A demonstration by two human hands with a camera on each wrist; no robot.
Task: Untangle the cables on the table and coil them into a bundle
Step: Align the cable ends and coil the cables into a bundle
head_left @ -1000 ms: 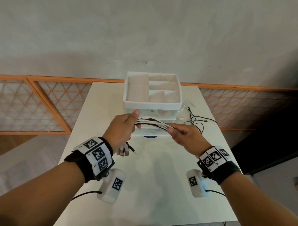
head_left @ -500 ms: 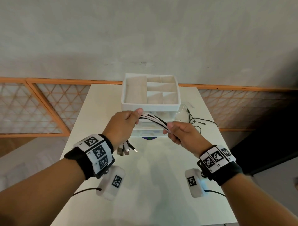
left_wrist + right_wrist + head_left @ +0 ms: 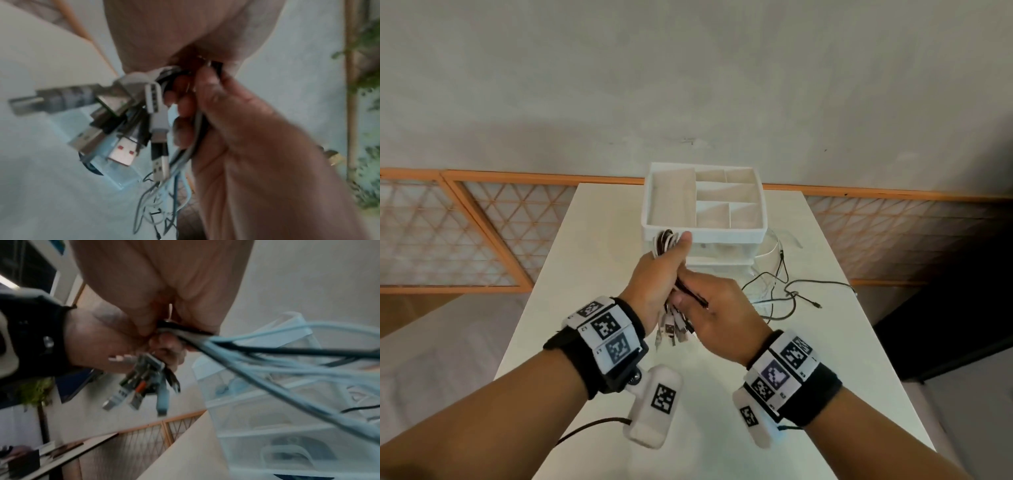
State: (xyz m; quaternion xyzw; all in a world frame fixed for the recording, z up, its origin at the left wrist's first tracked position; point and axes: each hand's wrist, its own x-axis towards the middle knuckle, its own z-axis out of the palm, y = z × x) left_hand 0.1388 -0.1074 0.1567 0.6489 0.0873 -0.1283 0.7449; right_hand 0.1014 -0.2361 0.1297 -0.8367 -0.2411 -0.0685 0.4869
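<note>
My left hand (image 3: 659,277) grips a bundle of white and black cables (image 3: 667,240) above the white table (image 3: 592,274); a loop of them sticks out beside its thumb. Several USB plugs (image 3: 671,330) hang below that fist, shown close in the left wrist view as plugs (image 3: 123,138). My right hand (image 3: 719,310) lies against the left one and pinches the same strands (image 3: 693,295). From it the cables (image 3: 287,363) run off to the right. The loose cable ends (image 3: 787,294) lie tangled on the table at the right.
A white drawer organiser (image 3: 743,236) with an open compartment tray on top stands just beyond my hands, seen close in the right wrist view as the organiser (image 3: 277,426). An orange lattice railing (image 3: 482,226) runs behind the table, below a grey wall.
My right hand has come in to meet the left. The span of cable that stretched between them is now folded into a loop by the left thumb. Both hands have dropped nearer to me.
</note>
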